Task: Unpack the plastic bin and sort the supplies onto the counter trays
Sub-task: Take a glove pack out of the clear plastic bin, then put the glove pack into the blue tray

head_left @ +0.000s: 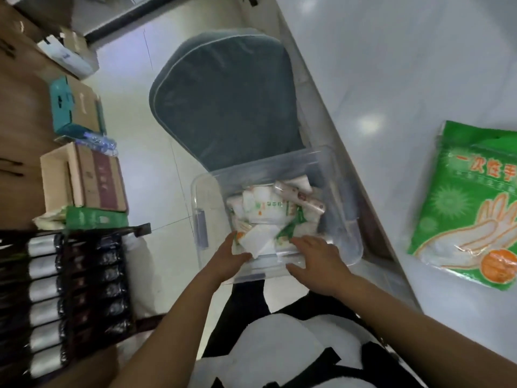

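bin: the clear plastic bin (pixel 275 219) sits low beside the white surface (pixel 405 79), partly on a grey cushion (pixel 226 102); I think it is put there so both hands can reach down into it, and the surface is near for putting things on
packets: lots of small white, green and orange packets (pixel 268 217) lie in a messy heap inside the bin; they are still in there, so most of the unpacking is not done yet
left hand: the left hand (pixel 228 257) reaches over the near wall of the bin; its fingers touch a flat white packet (pixel 258 240) at the near edge of the heap; I cannot tell if it has a real hold on it or is only touching
right hand: the right hand (pixel 317 259) lies flat with its fingers spread out; it rests on the near rim of the bin and holds nothing; I think it keeps the bin from sliding while the other hand picks
glove bag: a big green bag of throw-away gloves (pixel 470 203) lies alone on the white surface, well apart from the bin; it looks like it is already taken out
trays: no trays show in this view
left side: brown cardboard boxes (pixel 84 177) and a rack of dark rolls (pixel 70 289) stand on the floor side, away from the bin
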Demonstrator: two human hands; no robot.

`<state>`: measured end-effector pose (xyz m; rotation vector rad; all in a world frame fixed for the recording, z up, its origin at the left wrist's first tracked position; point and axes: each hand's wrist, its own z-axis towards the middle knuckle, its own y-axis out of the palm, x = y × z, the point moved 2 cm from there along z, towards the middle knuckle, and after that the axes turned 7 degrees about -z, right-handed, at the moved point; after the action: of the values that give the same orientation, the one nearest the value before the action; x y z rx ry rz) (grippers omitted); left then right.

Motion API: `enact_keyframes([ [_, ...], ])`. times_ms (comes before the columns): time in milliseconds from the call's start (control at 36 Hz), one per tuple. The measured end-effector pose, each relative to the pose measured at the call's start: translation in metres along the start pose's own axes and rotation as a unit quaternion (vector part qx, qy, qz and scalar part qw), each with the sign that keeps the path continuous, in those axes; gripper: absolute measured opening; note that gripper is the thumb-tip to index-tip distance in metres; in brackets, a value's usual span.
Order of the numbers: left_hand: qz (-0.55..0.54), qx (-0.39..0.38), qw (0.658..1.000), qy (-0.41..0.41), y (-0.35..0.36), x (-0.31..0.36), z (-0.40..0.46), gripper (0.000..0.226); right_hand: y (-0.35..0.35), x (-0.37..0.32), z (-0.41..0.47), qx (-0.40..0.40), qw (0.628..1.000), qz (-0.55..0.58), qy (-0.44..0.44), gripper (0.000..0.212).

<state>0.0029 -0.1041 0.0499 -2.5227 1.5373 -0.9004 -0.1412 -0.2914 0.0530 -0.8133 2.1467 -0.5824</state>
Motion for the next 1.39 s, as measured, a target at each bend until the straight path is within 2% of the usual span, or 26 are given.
enact_keyframes([
  [111,0.026,-0.065,0.997,-0.013,-0.014,-0.009,0.050,0.079,0.037,0.018,0.017,-0.048,0.994,-0.052,0.084,0.063],
  [194,0.021,-0.059,0.998,-0.014,-0.029,-0.007,0.096,0.073,0.062,0.021,0.019,-0.085,0.979,-0.104,0.155,0.063],
  [306,0.009,-0.052,0.998,-0.021,-0.047,-0.005,0.159,0.069,0.089,0.009,0.024,-0.054,0.963,-0.104,0.241,0.057],
  [417,-0.005,-0.053,0.998,-0.039,-0.054,-0.003,0.219,0.077,0.106,-0.006,0.038,-0.038,0.945,-0.126,0.299,0.054],
  [500,-0.023,-0.042,0.996,-0.069,-0.049,-0.006,0.253,0.076,0.113,-0.009,0.045,-0.028,0.936,-0.150,0.319,0.050],
  [583,-0.051,-0.037,0.996,-0.064,-0.039,-0.009,0.278,0.062,0.114,-0.008,0.048,-0.018,0.932,-0.157,0.327,0.046],
  [639,-0.089,-0.050,0.993,-0.063,-0.032,-0.012,0.286,0.053,0.112,-0.008,0.047,-0.009,0.932,-0.146,0.333,0.043],
  [694,-0.104,-0.033,0.993,-0.056,-0.028,-0.013,0.292,0.050,0.109,-0.007,0.046,0.019,0.930,-0.115,0.347,0.040],
  [750,-0.095,-0.005,0.995,-0.042,-0.027,-0.013,0.294,0.042,0.106,-0.007,0.047,0.037,0.927,-0.074,0.365,0.038],
  [889,-0.081,-0.007,0.997,-0.010,-0.027,-0.014,0.287,0.020,0.094,-0.007,0.051,0.028,0.917,-0.035,0.397,0.039],
  [1000,-0.082,0.014,0.996,0.024,-0.035,-0.010,0.257,0.023,0.074,-0.016,0.055,0.017,0.915,-0.020,0.403,0.039],
  [1111,-0.066,0.056,0.994,0.071,-0.053,-0.006,0.199,0.011,0.046,-0.035,0.056,0.052,0.914,0.075,0.396,0.038],
  [1222,-0.074,0.072,0.985,0.135,-0.074,0.000,0.132,0.009,0.019,-0.059,0.057,0.105,0.887,0.297,0.339,0.028],
  [1306,-0.066,0.092,0.975,0.192,-0.089,0.009,0.082,0.027,0.000,-0.077,0.057,0.076,0.809,0.492,0.314,0.019],
  [1389,-0.063,0.107,0.956,0.265,-0.099,0.023,0.030,0.032,-0.020,-0.091,0.056,0.027,0.707,0.645,0.289,0.033],
])
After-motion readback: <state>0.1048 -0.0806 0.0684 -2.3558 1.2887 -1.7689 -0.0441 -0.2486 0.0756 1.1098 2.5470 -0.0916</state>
